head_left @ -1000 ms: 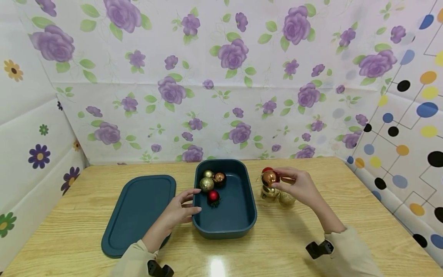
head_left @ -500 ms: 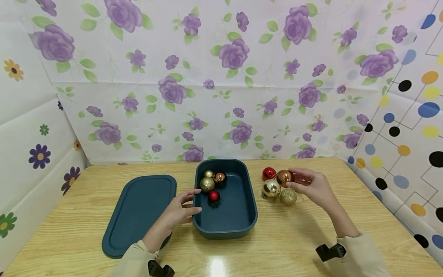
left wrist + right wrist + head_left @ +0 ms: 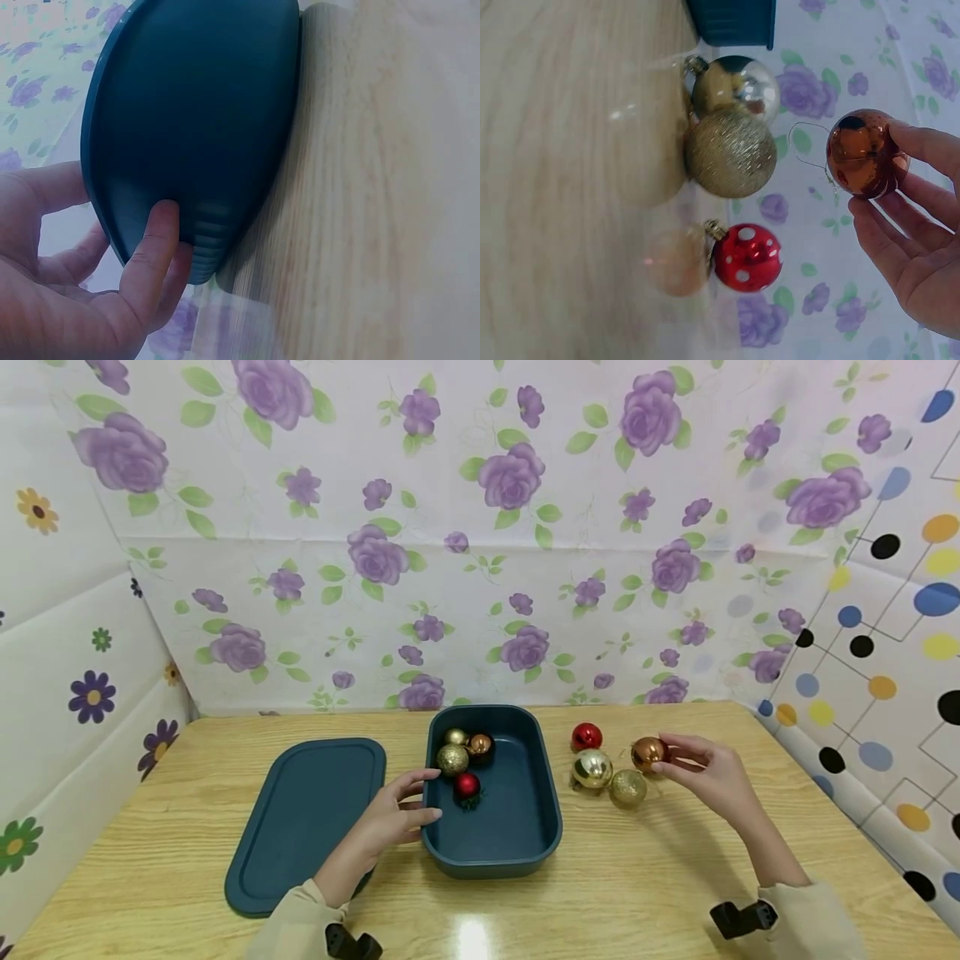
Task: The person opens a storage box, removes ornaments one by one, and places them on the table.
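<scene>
My right hand (image 3: 708, 772) pinches a shiny copper Christmas ball (image 3: 649, 754) between thumb and fingertips, its thin hanging string loose in the right wrist view. Left of it on the table sit a red ball (image 3: 587, 737) with white dots (image 3: 748, 257), a shiny gold ball (image 3: 592, 769) and a glittery gold ball (image 3: 627, 787). A dark teal box (image 3: 491, 867) stands open in the middle, with gold (image 3: 452, 760), copper (image 3: 480, 744) and red (image 3: 467, 785) balls at its left side. My left hand (image 3: 390, 810) holds the box's left rim, fingers on both sides of the wall (image 3: 195, 112).
A flat teal lid (image 3: 307, 827) lies on the wooden table (image 3: 600, 902) left of the box, partly under my left forearm. A flowered sheet (image 3: 465, 568) rises behind the table, and patterned sheets close off both sides.
My right hand has carried the copper ball to the right, away from the red and gold balls, which now show fully. The left hand stays at the box rim.
</scene>
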Tool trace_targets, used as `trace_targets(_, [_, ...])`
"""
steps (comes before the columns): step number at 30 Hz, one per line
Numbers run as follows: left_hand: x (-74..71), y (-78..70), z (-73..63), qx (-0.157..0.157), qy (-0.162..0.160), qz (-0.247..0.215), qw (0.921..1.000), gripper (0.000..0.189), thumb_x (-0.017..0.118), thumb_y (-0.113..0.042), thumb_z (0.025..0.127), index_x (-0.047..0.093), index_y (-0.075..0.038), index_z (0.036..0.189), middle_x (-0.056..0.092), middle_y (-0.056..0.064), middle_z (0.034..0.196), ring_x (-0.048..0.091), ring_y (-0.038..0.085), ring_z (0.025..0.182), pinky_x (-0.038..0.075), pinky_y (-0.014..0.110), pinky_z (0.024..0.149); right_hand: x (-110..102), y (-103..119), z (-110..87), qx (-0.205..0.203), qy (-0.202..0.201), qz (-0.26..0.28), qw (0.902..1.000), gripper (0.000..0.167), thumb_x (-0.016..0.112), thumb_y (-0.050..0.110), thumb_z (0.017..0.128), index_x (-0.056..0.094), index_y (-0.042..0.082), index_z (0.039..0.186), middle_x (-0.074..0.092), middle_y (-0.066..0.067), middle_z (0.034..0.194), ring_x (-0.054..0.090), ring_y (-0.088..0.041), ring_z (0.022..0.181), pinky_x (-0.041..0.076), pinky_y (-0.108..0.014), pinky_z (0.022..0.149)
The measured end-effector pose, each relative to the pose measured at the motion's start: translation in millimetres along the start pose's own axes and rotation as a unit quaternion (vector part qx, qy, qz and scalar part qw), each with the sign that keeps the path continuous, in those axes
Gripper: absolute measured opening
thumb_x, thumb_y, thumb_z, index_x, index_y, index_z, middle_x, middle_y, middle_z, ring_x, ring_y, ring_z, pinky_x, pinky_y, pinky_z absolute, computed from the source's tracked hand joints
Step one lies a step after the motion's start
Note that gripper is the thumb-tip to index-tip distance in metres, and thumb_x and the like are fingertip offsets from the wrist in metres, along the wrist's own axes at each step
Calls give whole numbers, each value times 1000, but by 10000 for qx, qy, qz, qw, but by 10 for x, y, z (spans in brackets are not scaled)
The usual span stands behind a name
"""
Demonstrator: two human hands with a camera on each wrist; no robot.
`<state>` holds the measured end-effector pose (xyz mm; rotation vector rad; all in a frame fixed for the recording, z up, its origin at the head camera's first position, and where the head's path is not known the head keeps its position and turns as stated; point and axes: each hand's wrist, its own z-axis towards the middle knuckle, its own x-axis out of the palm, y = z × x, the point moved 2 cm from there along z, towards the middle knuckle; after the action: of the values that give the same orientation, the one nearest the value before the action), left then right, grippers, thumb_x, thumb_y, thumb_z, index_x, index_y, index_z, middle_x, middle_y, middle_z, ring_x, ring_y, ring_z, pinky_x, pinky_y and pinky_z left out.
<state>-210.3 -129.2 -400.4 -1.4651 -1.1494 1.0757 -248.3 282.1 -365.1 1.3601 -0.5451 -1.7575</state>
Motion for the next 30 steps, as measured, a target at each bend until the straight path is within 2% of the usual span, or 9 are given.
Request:
trace_targets(6, [3, 6, 7, 18, 12, 14, 10000, 50, 61, -2, 85, 47, -12, 132, 37, 21, 136, 54, 27, 104, 51, 40, 72, -18, -155, -41, 254, -6, -171, 9995, 49, 70, 20, 81, 56, -3, 122, 57, -26, 115, 62, -27, 96, 51, -18, 70])
trace_targets(10, [2, 12, 11, 18, 12, 8, 10000, 50, 61, -1, 85, 47, -12, 132, 37, 21, 136, 54, 27, 104, 51, 40, 72, -22, -259, -55, 357, 11, -292, 9989, 49, 70, 21, 81, 56, -5, 121, 57, -27, 114, 60, -38, 98, 51, -20, 70])
trace_targets(17, [1, 10, 6, 17, -18, 56, 10000, 50, 61, -2, 85, 47, -13, 132, 37, 21, 136, 54, 26, 103, 51, 40, 72, -31, -410, -59, 413, 94, -501, 9978, 48, 71, 20, 80, 58, -5, 118, 58, -27, 112, 60, -38, 97, 52, -21, 68])
trace_targets(30, [3, 13, 8, 3, -13, 17, 10000, 51, 61, -2, 85, 47, -13, 132, 37, 21, 136, 54, 26, 102, 51, 40, 72, -8, -500, -19, 703, 527, -887, 9922, 50, 74, 23, 77, 60, -6, 115, 61, -25, 108, 62, -35, 94, 50, -21, 64])
